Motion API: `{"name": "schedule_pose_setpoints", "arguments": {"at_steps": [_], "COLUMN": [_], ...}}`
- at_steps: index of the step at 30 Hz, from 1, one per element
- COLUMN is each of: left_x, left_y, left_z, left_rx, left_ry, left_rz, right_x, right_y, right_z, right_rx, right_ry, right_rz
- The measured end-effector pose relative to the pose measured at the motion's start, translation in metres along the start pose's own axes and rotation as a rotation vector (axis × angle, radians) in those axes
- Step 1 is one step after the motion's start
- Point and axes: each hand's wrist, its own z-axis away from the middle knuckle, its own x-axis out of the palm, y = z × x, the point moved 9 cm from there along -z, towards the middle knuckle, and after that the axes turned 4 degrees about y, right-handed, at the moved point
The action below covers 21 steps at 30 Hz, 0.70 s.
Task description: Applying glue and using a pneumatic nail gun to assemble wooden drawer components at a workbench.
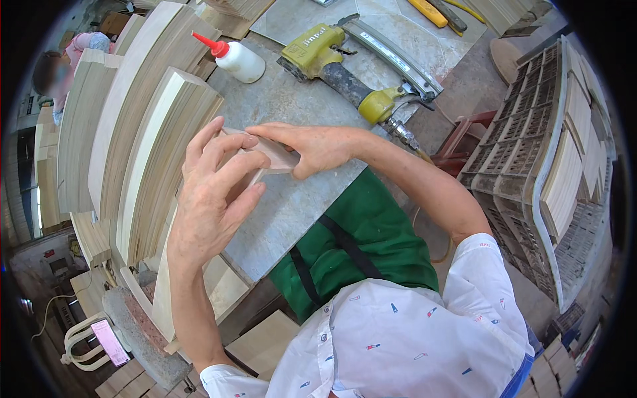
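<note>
My left hand (215, 189) is curled over the left side of a small pale wooden workpiece (280, 156), its fingers resting on the top edges. My right hand (323, 147) grips the same workpiece from the right, thumb on the near side and fingers on the far side. The piece seems to be made of more than one board, but the fingers cover much of it. It is held over the grey metal-topped table (265, 229). Just beyond the hands stands a white glue bottle (242, 63) with a red nozzle.
A yellow-green pneumatic nail gun (375, 106) lies on the table's far right, its hose running off. Tall stacks of wooden boards (169, 109) crowd the left. Yellow-handled pliers (428, 12) lie at the back. A plastic crate (511, 159) holding boards stands at right. Another person (83, 50) is far left.
</note>
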Motion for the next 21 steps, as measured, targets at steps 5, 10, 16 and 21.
{"name": "schedule_pose_setpoints", "arguments": {"at_steps": [5, 10, 16, 21], "left_x": [-0.005, -0.006, 0.003, 0.002], "left_y": [-0.001, -0.011, -0.014, -0.017], "left_z": [-0.001, 0.007, 0.007, 0.017], "left_rx": [0.019, 0.081, 0.122, 0.045], "left_ry": [0.030, 0.074, 0.181, 0.127], "left_rz": [0.029, 0.105, 0.117, 0.102], "right_x": [-0.002, 0.002, -0.053, -0.156], "right_y": [-0.005, -0.009, -0.033, -0.021], "right_z": [-0.005, -0.011, 0.018, 0.041], "right_rx": [-0.068, 0.058, 0.224, 0.404], "right_ry": [-0.005, -0.081, 0.215, 0.466], "right_rz": [0.023, -0.080, -0.128, 0.516]}}
